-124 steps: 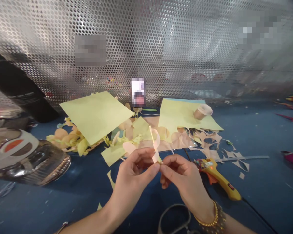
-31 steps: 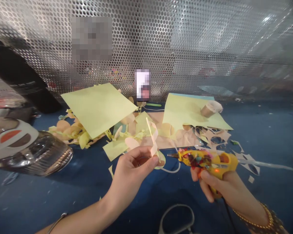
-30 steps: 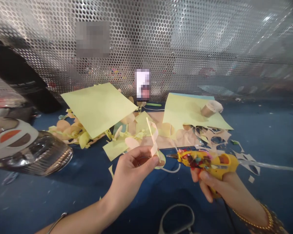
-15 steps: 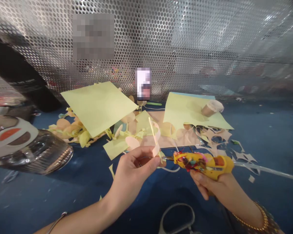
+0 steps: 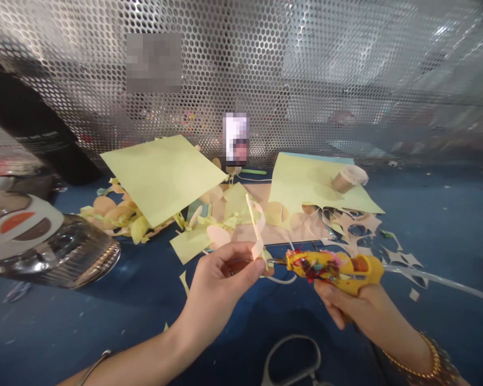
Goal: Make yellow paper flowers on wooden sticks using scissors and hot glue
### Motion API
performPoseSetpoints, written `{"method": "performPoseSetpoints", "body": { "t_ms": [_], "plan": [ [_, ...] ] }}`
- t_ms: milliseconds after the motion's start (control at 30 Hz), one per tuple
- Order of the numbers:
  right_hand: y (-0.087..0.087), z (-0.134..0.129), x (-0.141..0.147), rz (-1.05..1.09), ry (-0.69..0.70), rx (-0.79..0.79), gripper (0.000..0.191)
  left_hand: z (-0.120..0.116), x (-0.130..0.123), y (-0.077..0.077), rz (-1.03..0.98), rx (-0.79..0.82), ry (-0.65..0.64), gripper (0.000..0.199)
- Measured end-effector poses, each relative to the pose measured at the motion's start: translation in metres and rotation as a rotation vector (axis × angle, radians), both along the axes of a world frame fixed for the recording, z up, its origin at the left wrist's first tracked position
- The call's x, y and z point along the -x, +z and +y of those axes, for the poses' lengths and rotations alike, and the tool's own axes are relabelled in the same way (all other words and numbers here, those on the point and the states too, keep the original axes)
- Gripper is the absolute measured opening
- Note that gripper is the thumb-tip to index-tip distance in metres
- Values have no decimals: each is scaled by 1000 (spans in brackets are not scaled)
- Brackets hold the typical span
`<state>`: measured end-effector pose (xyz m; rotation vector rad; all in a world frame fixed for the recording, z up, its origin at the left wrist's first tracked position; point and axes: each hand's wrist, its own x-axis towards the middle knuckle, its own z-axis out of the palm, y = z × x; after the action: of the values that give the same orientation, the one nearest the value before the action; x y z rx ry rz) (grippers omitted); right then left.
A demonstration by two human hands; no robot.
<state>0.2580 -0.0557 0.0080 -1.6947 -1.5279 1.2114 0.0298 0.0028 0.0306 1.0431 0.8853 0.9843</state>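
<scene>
Between the thumb and fingers of my left hand (image 5: 229,279) is a curled pale paper strip (image 5: 258,228), its long end standing upward. My right hand (image 5: 352,305) is wrapped round a yellow hot glue gun (image 5: 334,271), whose body is smeared with coloured bits. The gun's metal nozzle points left and reaches the lower end of the strip at my left fingertips; whether it touches cannot be made out. A clear glue stick (image 5: 438,279) trails out of the gun's back to the right.
Yellow paper sheets (image 5: 165,177) and cut-out scraps (image 5: 360,228) lie ahead. At left stand a clear jug (image 5: 76,249) and a black bottle (image 5: 36,123). Scissors (image 5: 293,356) lie near the front edge. A phone (image 5: 236,138) leans on the perforated metal panel (image 5: 306,80), and a small roll (image 5: 349,178) rests on paper.
Almost nothing differs. The glue gun's back end has shifted very slightly left, while the left hand and strip stay in place.
</scene>
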Motion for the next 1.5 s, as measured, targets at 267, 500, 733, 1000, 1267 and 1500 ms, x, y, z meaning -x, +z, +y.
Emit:
{"method": "performPoseSetpoints", "body": {
  "t_ms": [267, 500, 733, 1000, 1267, 1500],
  "plan": [
    [1, 1, 1, -17, -11, 16, 58, 0, 0, 1, 21, 1, 2, 10],
    [3, 0, 2, -8, -1, 19, 58, 0, 0, -1, 26, -10, 9, 9],
    [1, -1, 1, -62, -16, 25, 60, -1, 1, 0, 74, -24, 10, 11],
    [14, 5, -12, -28, -20, 2, 55, -3, 2, 4, 58, -29, -8, 8],
    [27, -22, -48, -73, -330, 174, 57, -3, 2, 5, 30, -22, -13, 7],
    [8, -33, -53, -1, -426, 302, 52, -3, 2, 4, 7, -25, -34, 5]
  ]
}}
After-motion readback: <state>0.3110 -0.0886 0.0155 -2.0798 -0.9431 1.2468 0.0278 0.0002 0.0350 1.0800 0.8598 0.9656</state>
